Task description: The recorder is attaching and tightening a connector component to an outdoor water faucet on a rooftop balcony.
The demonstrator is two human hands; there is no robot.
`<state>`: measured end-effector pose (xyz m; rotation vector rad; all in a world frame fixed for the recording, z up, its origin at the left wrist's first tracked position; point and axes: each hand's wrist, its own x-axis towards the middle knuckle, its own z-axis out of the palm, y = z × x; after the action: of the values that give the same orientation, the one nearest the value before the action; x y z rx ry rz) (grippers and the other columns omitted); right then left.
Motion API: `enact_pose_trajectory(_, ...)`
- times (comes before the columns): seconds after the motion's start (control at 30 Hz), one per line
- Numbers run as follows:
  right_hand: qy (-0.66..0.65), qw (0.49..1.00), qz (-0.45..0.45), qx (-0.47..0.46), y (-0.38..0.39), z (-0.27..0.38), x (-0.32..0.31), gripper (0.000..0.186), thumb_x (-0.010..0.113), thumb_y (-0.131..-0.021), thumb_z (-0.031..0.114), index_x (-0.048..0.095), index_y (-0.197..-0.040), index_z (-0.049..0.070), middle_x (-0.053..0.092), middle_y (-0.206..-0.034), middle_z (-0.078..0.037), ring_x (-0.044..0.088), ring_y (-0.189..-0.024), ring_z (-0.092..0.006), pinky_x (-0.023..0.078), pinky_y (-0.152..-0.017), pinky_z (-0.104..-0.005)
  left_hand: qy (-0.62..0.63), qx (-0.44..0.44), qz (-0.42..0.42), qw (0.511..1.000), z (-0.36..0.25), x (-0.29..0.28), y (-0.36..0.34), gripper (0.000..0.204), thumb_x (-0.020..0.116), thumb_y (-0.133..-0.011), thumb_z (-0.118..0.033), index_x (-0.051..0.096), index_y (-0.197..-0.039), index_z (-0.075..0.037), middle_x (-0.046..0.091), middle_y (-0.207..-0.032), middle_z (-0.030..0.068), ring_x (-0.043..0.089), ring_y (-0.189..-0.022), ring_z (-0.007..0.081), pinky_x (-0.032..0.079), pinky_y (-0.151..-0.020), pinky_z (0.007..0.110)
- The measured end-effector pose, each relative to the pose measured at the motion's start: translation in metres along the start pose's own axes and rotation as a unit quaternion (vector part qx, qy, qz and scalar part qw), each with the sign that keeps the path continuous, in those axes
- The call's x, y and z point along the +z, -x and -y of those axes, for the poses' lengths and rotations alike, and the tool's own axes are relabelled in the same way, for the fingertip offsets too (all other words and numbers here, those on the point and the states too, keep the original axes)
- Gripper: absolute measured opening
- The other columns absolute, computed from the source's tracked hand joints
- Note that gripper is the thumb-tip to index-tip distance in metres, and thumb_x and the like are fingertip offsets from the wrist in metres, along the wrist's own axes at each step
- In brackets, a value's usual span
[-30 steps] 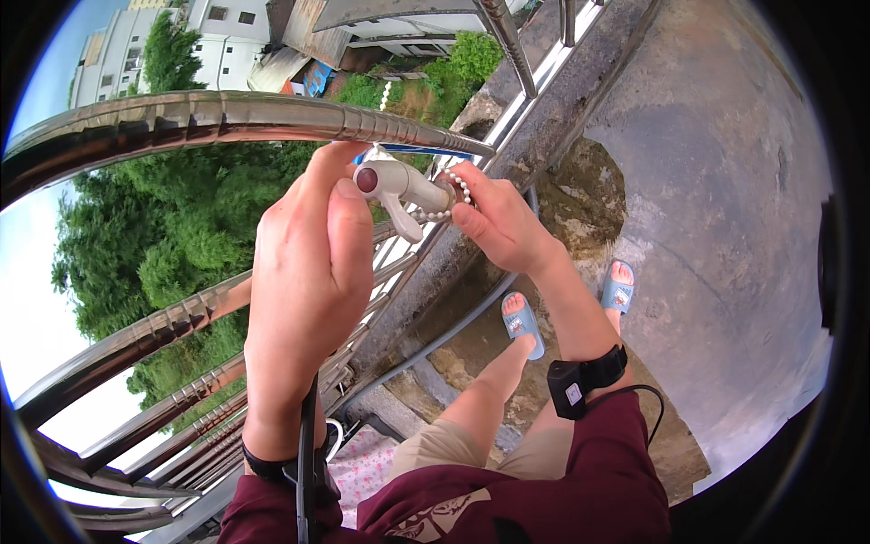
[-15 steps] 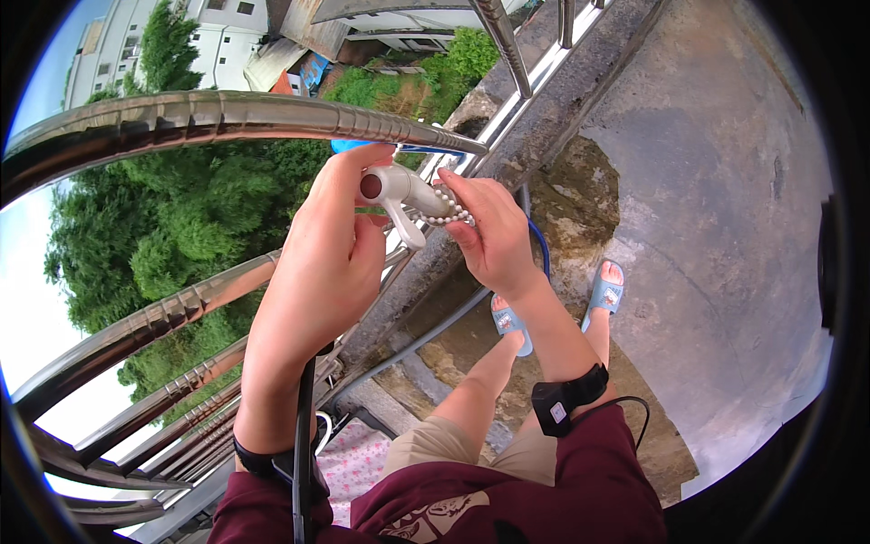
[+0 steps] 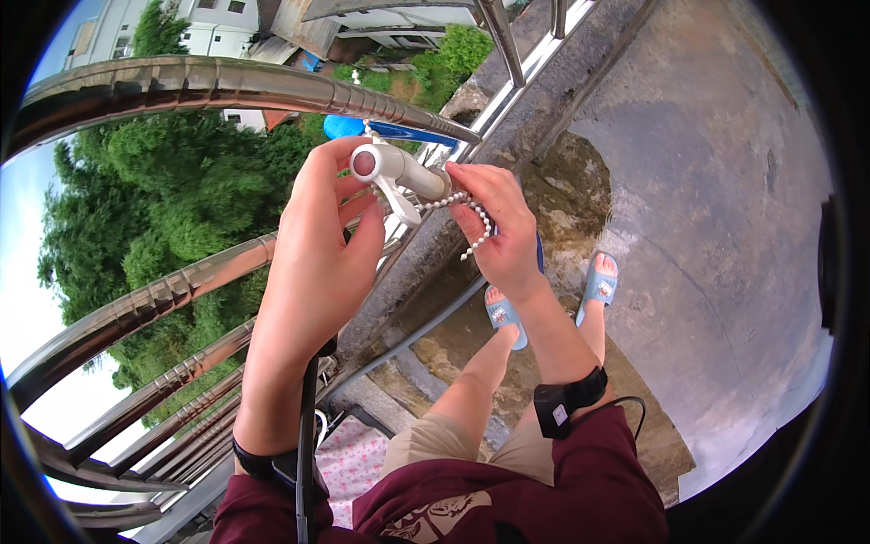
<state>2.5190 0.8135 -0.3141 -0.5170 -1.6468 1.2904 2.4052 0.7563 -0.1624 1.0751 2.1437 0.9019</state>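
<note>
A white tap (image 3: 412, 172) with a lever handle and a reddish round end stands between my hands, beside the metal railing. My left hand (image 3: 317, 249) curves round its head, fingers behind it and thumb near the lever; the fingertips are partly hidden. A string of white beads (image 3: 489, 227) crosses the tap's lower end, and one stretch hangs loose below. My right hand (image 3: 509, 227) closes on this string against the lower end, thumb and fingers on either side. More white beads (image 3: 367, 127) show above my left fingers.
Thick metal rails (image 3: 154, 82) run along my left, with trees and buildings beyond. Something bright blue (image 3: 349, 127) lies behind the top rail. A grey hose (image 3: 408, 340) crosses the wet concrete floor (image 3: 716, 227) near my feet in blue slippers (image 3: 504, 313).
The bead string has loosened from its loop at the tap's lower end, and a stretch now dangles by my right thumb. The whole view has shifted slightly. My left fingers show more behind the tap.
</note>
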Motion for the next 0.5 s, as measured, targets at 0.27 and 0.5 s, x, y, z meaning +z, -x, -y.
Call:
enact_pose_trajectory(0.27, 0.035, 0.998, 0.016, 0.045, 0.005, -0.014, -0.013, 0.059, 0.072, -0.066, 0.006, 0.049, -0.12, 0.005, 0.052, -0.116, -0.012, 0.048, -0.108, -0.028, 0.039, -0.09, -0.0365, 0.005, 0.025, -0.008, 1.0, -0.007, 0.003, -0.005, 0.036, 0.054, -0.083, -0.001, 0.046, -0.117, 0.002, 0.053, -0.108, 0.0085, 0.05, -0.095, 0.0121, 0.039, -0.09, 0.029)
enact_pose_trajectory(0.5, 0.062, 0.993, 0.075, -0.068, -0.017, -0.025, -0.015, 0.055, 0.073, -0.067, 0.027, 0.051, -0.112, 0.006, 0.056, -0.105, -0.01, 0.053, -0.098, -0.0278, 0.042, -0.084, -0.0376, -0.074, 0.027, 0.036, 0.996, -0.01, 0.009, -0.009, 0.037, 0.057, -0.082, -0.01, 0.045, -0.115, 0.002, 0.052, -0.103, 0.0123, 0.049, -0.092, 0.018, 0.039, -0.086, 0.032)
